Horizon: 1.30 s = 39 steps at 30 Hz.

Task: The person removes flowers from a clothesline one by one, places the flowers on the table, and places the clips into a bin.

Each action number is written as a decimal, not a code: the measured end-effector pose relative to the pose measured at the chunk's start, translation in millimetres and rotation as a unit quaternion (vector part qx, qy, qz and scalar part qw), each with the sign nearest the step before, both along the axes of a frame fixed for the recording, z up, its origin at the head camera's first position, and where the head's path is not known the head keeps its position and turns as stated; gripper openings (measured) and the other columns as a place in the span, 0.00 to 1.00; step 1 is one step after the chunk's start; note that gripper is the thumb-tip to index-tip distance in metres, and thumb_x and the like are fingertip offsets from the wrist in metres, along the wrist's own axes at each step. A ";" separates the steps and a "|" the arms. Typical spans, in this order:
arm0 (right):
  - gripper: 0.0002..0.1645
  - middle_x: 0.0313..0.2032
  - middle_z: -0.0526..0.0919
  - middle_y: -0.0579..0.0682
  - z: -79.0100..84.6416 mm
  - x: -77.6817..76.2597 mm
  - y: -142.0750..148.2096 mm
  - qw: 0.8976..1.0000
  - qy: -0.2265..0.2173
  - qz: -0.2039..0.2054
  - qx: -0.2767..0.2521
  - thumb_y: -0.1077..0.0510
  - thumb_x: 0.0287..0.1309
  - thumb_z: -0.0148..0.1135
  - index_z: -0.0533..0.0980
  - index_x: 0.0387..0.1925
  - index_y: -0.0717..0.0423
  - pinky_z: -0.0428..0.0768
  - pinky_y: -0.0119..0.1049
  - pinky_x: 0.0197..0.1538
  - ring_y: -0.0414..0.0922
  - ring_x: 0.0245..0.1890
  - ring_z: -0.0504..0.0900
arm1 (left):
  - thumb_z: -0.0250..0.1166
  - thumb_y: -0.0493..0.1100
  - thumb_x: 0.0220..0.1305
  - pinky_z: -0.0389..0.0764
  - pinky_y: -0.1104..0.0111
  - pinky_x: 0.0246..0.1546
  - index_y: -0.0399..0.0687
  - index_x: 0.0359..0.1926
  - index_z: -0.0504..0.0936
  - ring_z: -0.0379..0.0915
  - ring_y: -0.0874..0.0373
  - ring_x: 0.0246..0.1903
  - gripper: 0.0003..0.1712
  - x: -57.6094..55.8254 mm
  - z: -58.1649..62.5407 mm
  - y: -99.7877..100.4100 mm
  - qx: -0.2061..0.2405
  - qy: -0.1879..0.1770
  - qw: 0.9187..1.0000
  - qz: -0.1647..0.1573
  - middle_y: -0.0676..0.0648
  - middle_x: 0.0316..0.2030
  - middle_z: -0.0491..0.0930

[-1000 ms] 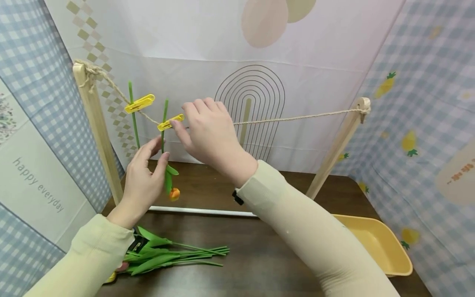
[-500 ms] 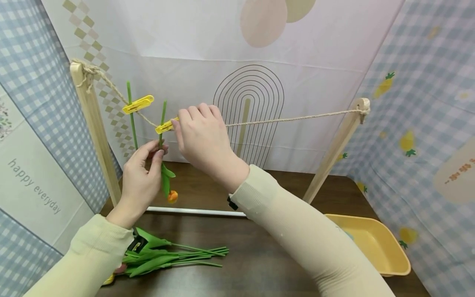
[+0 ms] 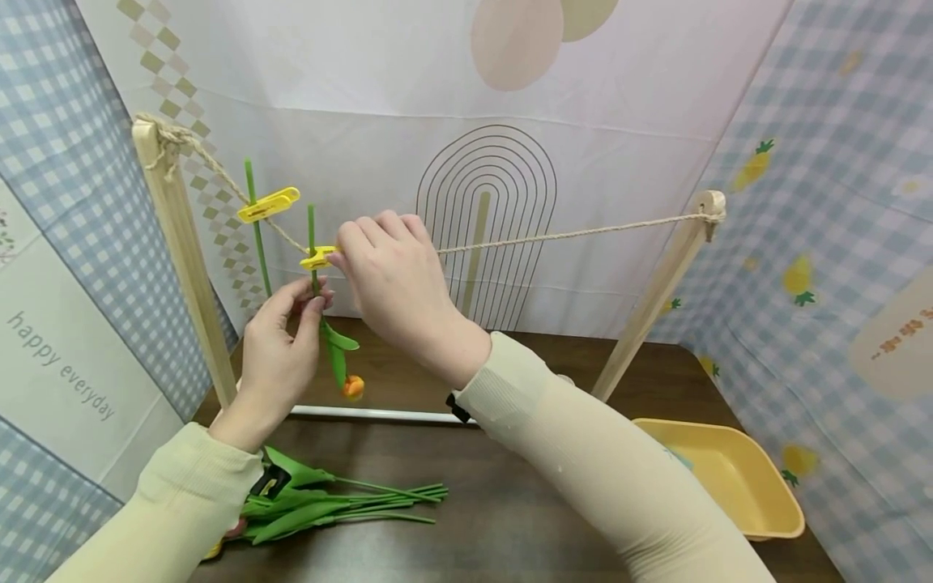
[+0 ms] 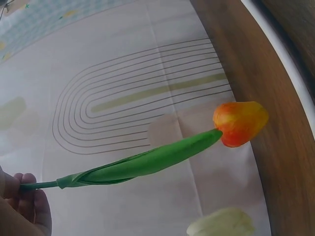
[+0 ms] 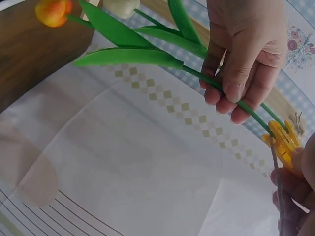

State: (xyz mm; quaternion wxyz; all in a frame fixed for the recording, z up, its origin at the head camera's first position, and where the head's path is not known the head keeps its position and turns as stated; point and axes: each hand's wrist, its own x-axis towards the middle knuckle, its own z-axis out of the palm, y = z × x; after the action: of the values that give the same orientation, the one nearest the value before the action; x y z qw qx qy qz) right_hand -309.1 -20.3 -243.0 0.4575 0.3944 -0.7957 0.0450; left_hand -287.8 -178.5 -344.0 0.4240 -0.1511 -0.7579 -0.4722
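An artificial orange tulip hangs bloom down, its green stem pinched by my left hand just below the rope. My right hand pinches the handle end of a yellow clothespin, whose tip lies at the stem and the rope. Whether its jaws are fully closed is hard to tell. Further left on the rope, a second yellow clothespin holds another stem. Its pale white tulip shows in the right wrist view, while my left hand hides its lower part in the head view.
Wooden posts hold the rope at both ends. A white bar runs low across between them. Several green-stemmed tulips lie on the dark table at front left. A yellow bin stands at right, partly behind my right sleeve.
My right hand and its clothespin have shifted left and slightly down. The left hand has closed more tightly on the stem. The orange bloom has swung a little right.
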 end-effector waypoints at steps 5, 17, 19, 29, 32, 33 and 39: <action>0.12 0.27 0.76 0.43 -0.4 -0.4 0.6 1.000 0.017 0.013 -0.007 0.51 0.68 0.56 0.75 0.30 0.52 0.67 0.37 0.42 0.44 0.37 0.73 | 0.59 0.31 0.67 0.75 0.80 0.42 0.35 0.50 0.80 0.77 0.71 0.42 0.12 0.9 -1.4 0.3 -0.001 -0.006 1.000 -0.002 0.47 0.44 0.83; 0.11 0.30 0.79 0.44 9.8 1.8 12.1 0.995 0.012 0.062 -0.076 0.55 0.69 0.54 0.76 0.31 0.53 0.68 0.38 0.44 0.46 0.39 0.74 | 0.59 0.30 0.67 0.76 0.80 0.42 0.36 0.51 0.80 0.78 0.69 0.42 0.13 1.8 -6.8 1.1 -0.002 -0.004 1.000 -0.005 0.46 0.44 0.83; 0.11 0.30 0.79 0.45 12.8 2.5 15.3 0.993 0.006 0.076 -0.092 0.55 0.70 0.53 0.76 0.32 0.54 0.68 0.38 0.43 0.47 0.38 0.74 | 0.59 0.29 0.66 0.76 0.80 0.42 0.35 0.51 0.80 0.78 0.69 0.42 0.13 0.9 -8.2 1.6 -0.002 0.000 1.000 -0.006 0.45 0.44 0.83; 0.10 0.29 0.79 0.47 16.8 5.0 31.4 0.983 -0.011 0.125 -0.132 0.56 0.68 0.56 0.77 0.33 0.57 0.69 0.37 0.37 0.47 0.34 0.73 | 0.59 0.27 0.65 0.76 0.81 0.41 0.35 0.50 0.80 0.78 0.69 0.42 0.14 4.7 -12.3 3.4 -0.010 0.009 1.000 -0.008 0.44 0.44 0.83; 0.09 0.29 0.79 0.47 14.6 6.1 36.5 0.982 -0.018 0.132 -0.133 0.57 0.68 0.57 0.77 0.32 0.57 0.69 0.37 0.37 0.47 0.33 0.72 | 0.59 0.28 0.65 0.76 0.81 0.41 0.37 0.50 0.81 0.78 0.66 0.42 0.14 7.6 -13.1 3.1 -0.025 0.011 1.000 -0.007 0.45 0.43 0.83; 0.09 0.29 0.78 0.47 13.7 6.4 38.0 0.982 -0.020 0.134 -0.131 0.57 0.67 0.57 0.77 0.33 0.57 0.69 0.37 0.37 0.47 0.33 0.72 | 0.59 0.28 0.65 0.76 0.80 0.41 0.37 0.51 0.81 0.79 0.65 0.42 0.14 8.4 -13.4 2.8 -0.028 0.012 1.000 -0.008 0.45 0.43 0.83; 0.07 0.27 0.77 0.46 4.0 7.3 47.4 0.983 -0.027 0.142 -0.117 0.58 0.66 0.57 0.77 0.33 0.57 0.70 0.37 0.38 0.46 0.32 0.72 | 0.59 0.26 0.64 0.76 0.80 0.41 0.37 0.51 0.80 0.80 0.62 0.42 0.16 11.3 -17.2 1.1 -0.038 0.022 0.999 -0.020 0.45 0.43 0.83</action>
State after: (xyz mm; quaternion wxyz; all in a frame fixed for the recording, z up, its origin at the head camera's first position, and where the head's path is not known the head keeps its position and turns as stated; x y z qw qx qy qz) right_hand -301.8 27.1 -239.1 0.4674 0.4458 -0.7331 0.2129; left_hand -276.5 -177.4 -361.2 0.4250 -0.1922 -0.7629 -0.4477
